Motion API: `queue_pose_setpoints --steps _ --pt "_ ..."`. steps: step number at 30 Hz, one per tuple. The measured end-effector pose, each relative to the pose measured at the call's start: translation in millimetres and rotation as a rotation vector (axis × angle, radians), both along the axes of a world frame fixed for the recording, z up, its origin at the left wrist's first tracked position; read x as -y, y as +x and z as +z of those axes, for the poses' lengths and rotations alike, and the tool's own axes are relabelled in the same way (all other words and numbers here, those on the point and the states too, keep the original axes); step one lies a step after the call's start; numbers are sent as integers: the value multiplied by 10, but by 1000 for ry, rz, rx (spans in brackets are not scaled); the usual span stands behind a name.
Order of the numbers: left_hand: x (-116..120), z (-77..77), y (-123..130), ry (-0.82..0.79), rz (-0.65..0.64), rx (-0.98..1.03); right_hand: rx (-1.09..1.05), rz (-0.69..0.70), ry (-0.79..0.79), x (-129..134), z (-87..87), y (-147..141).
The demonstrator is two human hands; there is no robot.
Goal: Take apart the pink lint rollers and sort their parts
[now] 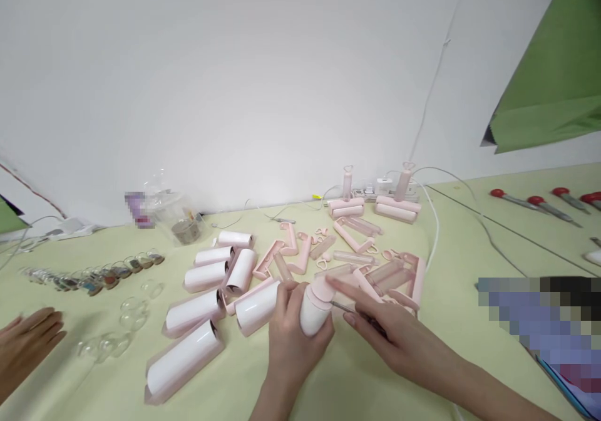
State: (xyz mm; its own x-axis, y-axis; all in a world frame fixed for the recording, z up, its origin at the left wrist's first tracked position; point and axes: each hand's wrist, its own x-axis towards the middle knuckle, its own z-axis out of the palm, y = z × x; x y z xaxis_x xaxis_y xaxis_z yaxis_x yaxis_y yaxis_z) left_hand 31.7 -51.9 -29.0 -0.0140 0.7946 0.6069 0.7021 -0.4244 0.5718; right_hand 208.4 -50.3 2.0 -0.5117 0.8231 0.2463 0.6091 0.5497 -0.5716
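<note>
My left hand (298,330) is wrapped round a white lint roller roll (313,313), which tilts with its pink end piece (323,288) up. My right hand (399,333) is closed on a thin metal tool (342,307) with a dark handle, its exact kind unclear. The tool's tip meets the roll just below the pink piece, and my right index finger stretches to that piece. Another white roll (258,308) lies beside my left hand. Behind my hands are loose pink roller frames (350,236) and translucent pink handles (387,275).
Several white rolls (192,313) lie left. Two assembled lint rollers (397,209) stand by the wall. Glass domes (134,313), a plastic tub (181,223) and another person's hand (35,330) are farther left. Red-handled tools (535,202) and a cable (436,220) lie right.
</note>
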Motion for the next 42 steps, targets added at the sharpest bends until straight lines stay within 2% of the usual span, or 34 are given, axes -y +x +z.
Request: queue_pose_setpoints --steps 3,7,14,18,24,28,31,35,39,42 --pt "14 -22 35 -2 -9 17 -39 58 55 6 -59 -51" --pt "-57 14 83 -22 99 48 -81 -15 84 -63 -103 -104" --pt "-491 353 159 -131 215 -112 -269 -88 97 -447 37 -113" --pt "-726 448 190 -248 266 -227 -374 -123 84 -680 36 -170" --pt "-979 432 215 -333 288 -316 -451 -196 31 -947 -90 -269" --pt "-1083 390 222 -387 233 -360 -458 -207 -21 -1105 -159 -250" --pt "-1098 324 223 -394 211 -364 -454 -181 -50 -1173 -191 -222" --pt "-1086 232 222 -388 264 -390 -463 -142 -66 -1192 -243 -230" --pt "-1094 194 208 -363 312 -465 -495 -127 -88 -1197 -311 -283" --pt "-1081 177 204 -338 293 -537 -516 -117 -121 -1214 -343 -293"
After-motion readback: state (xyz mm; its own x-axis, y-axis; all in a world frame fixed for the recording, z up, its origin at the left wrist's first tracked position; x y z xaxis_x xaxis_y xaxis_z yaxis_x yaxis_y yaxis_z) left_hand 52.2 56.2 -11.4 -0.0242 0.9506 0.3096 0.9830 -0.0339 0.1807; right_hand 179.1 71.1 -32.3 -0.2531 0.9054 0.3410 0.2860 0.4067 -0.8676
